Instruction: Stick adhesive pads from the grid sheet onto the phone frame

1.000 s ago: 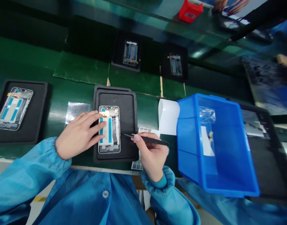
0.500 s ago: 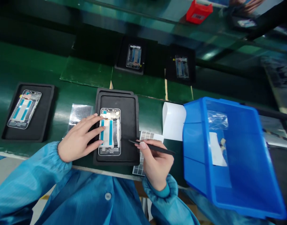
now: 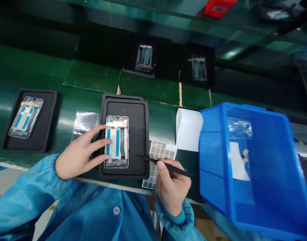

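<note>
An opened phone frame (image 3: 115, 142) with blue strips lies at the left side of a black tray (image 3: 138, 134) in front of me. My left hand (image 3: 80, 152) has its fingers spread, their tips resting on the phone's left edge. Black tweezers (image 3: 177, 170) are pinched in my right hand (image 3: 172, 184), their tips pointing left over the tray's lower right part, apart from the phone. Partly beneath the right hand is a sheet of small grey square stickers (image 3: 162, 150).
A blue bin (image 3: 213, 154) with plastic film and paper scraps stands at right, beside a curled white sheet (image 3: 188, 130). Another phone frame (image 3: 26, 117) lies in a tray on the left. Two more trayed phones (image 3: 144, 57) sit farther back. A clear ribbed sheet (image 3: 85, 122) lies left of the middle tray.
My right hand and the tweezers have moved slightly right and down, away from the phone. The left hand has shifted a little left, fingertips still at the phone's edge.
</note>
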The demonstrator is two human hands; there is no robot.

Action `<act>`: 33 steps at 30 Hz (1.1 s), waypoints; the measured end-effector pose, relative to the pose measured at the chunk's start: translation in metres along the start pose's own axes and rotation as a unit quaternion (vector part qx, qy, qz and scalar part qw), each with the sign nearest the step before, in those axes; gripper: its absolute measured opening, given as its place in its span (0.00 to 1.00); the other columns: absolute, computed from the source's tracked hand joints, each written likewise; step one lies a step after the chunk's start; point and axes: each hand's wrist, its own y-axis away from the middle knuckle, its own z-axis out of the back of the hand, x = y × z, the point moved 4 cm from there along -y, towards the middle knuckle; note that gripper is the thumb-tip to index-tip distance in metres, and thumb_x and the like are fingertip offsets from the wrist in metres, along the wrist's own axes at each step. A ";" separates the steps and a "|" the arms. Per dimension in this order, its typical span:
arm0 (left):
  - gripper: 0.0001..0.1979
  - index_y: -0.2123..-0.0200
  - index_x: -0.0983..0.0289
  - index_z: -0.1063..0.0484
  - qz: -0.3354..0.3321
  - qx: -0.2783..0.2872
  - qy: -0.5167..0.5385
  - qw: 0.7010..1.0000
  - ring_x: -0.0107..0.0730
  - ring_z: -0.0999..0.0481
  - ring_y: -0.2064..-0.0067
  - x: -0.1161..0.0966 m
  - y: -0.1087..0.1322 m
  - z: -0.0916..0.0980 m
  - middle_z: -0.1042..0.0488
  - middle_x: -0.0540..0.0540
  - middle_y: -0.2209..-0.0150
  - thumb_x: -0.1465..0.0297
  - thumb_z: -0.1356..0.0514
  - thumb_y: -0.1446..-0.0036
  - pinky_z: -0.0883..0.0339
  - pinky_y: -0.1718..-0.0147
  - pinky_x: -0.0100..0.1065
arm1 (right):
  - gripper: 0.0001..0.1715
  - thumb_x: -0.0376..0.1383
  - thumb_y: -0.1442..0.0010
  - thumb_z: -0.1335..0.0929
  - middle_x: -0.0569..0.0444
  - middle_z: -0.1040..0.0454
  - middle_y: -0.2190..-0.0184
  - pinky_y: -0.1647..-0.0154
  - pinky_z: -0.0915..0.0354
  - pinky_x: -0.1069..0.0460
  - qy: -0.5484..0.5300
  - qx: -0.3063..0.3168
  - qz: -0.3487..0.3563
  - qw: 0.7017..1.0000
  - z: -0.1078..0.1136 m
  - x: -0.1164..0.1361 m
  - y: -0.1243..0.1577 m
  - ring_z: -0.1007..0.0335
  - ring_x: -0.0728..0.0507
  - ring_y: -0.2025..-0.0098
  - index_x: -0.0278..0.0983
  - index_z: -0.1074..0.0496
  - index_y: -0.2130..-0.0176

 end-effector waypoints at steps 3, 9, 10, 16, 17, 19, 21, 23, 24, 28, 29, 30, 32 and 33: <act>0.26 0.35 0.58 0.37 0.138 -0.059 0.043 0.988 0.48 0.28 0.39 0.002 0.020 -0.003 0.34 0.62 0.37 0.59 0.42 0.34 0.27 0.42 0.47 | 0.06 0.33 0.43 0.24 0.53 0.16 0.66 0.58 0.22 0.47 -0.041 0.011 0.018 0.999 -0.002 -0.001 0.005 0.16 0.40 0.62 0.40 0.21 0.63; 0.27 0.36 0.60 0.32 0.267 -0.102 0.135 0.949 0.44 0.24 0.45 -0.020 0.043 -0.033 0.30 0.59 0.43 0.57 0.41 0.35 0.27 0.45 0.42 | 0.06 0.31 0.40 0.25 0.52 0.16 0.62 0.51 0.23 0.42 -0.118 0.016 0.013 0.993 -0.009 0.003 0.016 0.16 0.39 0.57 0.40 0.22 0.61; 0.27 0.35 0.59 0.33 0.283 -0.123 0.166 0.937 0.43 0.24 0.45 -0.022 0.043 -0.034 0.30 0.59 0.41 0.57 0.41 0.35 0.27 0.45 0.42 | 0.06 0.31 0.40 0.25 0.53 0.16 0.63 0.51 0.23 0.42 -0.129 0.017 0.015 0.991 -0.010 0.006 0.018 0.16 0.40 0.58 0.40 0.22 0.61; 0.31 0.34 0.56 0.34 0.335 -0.200 0.449 0.804 0.40 0.22 0.47 -0.003 0.042 -0.017 0.22 0.56 0.45 0.56 0.37 0.38 0.27 0.46 0.38 | 0.07 0.30 0.40 0.26 0.51 0.16 0.62 0.46 0.24 0.35 -0.179 0.104 0.028 0.978 -0.027 0.022 0.031 0.17 0.39 0.57 0.40 0.23 0.60; 0.32 0.35 0.57 0.33 0.344 -0.218 0.471 0.782 0.40 0.21 0.49 0.008 0.046 -0.008 0.21 0.56 0.47 0.56 0.35 0.40 0.26 0.49 0.37 | 0.07 0.30 0.39 0.26 0.51 0.16 0.62 0.45 0.25 0.33 -0.196 0.116 0.035 0.973 -0.029 0.024 0.032 0.17 0.39 0.57 0.40 0.23 0.59; 0.35 0.36 0.58 0.31 0.367 -0.273 0.471 0.755 0.37 0.19 0.54 0.039 0.065 0.016 0.19 0.55 0.51 0.56 0.31 0.45 0.24 0.53 0.34 | 0.06 0.32 0.39 0.26 0.51 0.17 0.63 0.45 0.26 0.30 -0.224 0.132 0.048 0.965 -0.030 0.025 0.033 0.17 0.38 0.57 0.39 0.23 0.59; 0.37 0.37 0.58 0.30 0.381 -0.339 0.414 0.754 0.33 0.19 0.59 0.077 0.094 0.047 0.18 0.52 0.55 0.56 0.29 0.48 0.23 0.55 0.33 | 0.06 0.33 0.39 0.26 0.51 0.17 0.64 0.46 0.25 0.30 -0.223 0.131 0.049 0.965 -0.027 0.021 0.030 0.17 0.38 0.58 0.39 0.23 0.60; 0.34 0.36 0.56 0.31 0.383 -0.373 0.293 0.793 0.30 0.21 0.65 0.115 0.123 0.076 0.17 0.48 0.61 0.52 0.33 0.44 0.21 0.58 0.35 | 0.06 0.33 0.41 0.25 0.51 0.17 0.64 0.50 0.23 0.34 -0.203 0.115 0.034 0.972 -0.019 0.015 0.026 0.17 0.37 0.58 0.39 0.23 0.60; 0.32 0.36 0.54 0.32 0.381 -0.361 0.211 0.825 0.28 0.22 0.67 0.132 0.134 0.087 0.17 0.45 0.63 0.51 0.38 0.40 0.20 0.58 0.37 | 0.07 0.33 0.42 0.24 0.51 0.17 0.64 0.52 0.22 0.36 -0.192 0.103 0.024 0.976 -0.015 0.011 0.023 0.16 0.37 0.59 0.40 0.23 0.61; 0.23 0.41 0.50 0.29 0.374 -0.317 0.075 0.868 0.29 0.22 0.67 0.171 0.153 0.106 0.17 0.40 0.66 0.50 0.43 0.35 0.20 0.56 0.44 | 0.09 0.37 0.47 0.21 0.51 0.17 0.68 0.59 0.21 0.42 -0.156 0.039 0.005 0.987 0.007 0.000 0.014 0.16 0.37 0.64 0.40 0.21 0.65; 0.23 0.42 0.51 0.28 0.367 -0.305 0.038 0.878 0.30 0.21 0.67 0.171 0.150 0.109 0.18 0.41 0.68 0.49 0.45 0.35 0.20 0.57 0.45 | 0.09 0.38 0.48 0.21 0.51 0.17 0.69 0.59 0.21 0.42 -0.148 0.023 0.003 0.989 0.013 -0.003 0.012 0.16 0.37 0.65 0.40 0.21 0.66; 0.23 0.44 0.52 0.27 0.356 -0.289 -0.003 0.889 0.32 0.21 0.67 0.166 0.145 0.112 0.18 0.41 0.69 0.48 0.46 0.35 0.20 0.58 0.45 | 0.10 0.39 0.48 0.21 0.51 0.17 0.69 0.59 0.21 0.42 -0.139 0.007 0.001 0.990 0.020 -0.006 0.011 0.16 0.38 0.65 0.40 0.21 0.66; 0.25 0.45 0.53 0.26 0.317 -0.248 -0.087 0.911 0.37 0.21 0.64 0.145 0.130 0.121 0.18 0.44 0.68 0.47 0.48 0.35 0.21 0.58 0.49 | 0.11 0.40 0.48 0.21 0.52 0.17 0.69 0.59 0.22 0.43 -0.116 -0.020 0.000 0.993 0.035 -0.013 0.007 0.17 0.38 0.66 0.40 0.21 0.66; 0.25 0.45 0.53 0.26 0.285 -0.221 -0.125 0.924 0.40 0.21 0.62 0.131 0.120 0.127 0.18 0.46 0.66 0.47 0.47 0.35 0.22 0.56 0.51 | 0.12 0.40 0.48 0.21 0.52 0.17 0.69 0.59 0.23 0.43 -0.102 -0.031 0.002 0.994 0.043 -0.017 0.005 0.17 0.39 0.66 0.40 0.21 0.65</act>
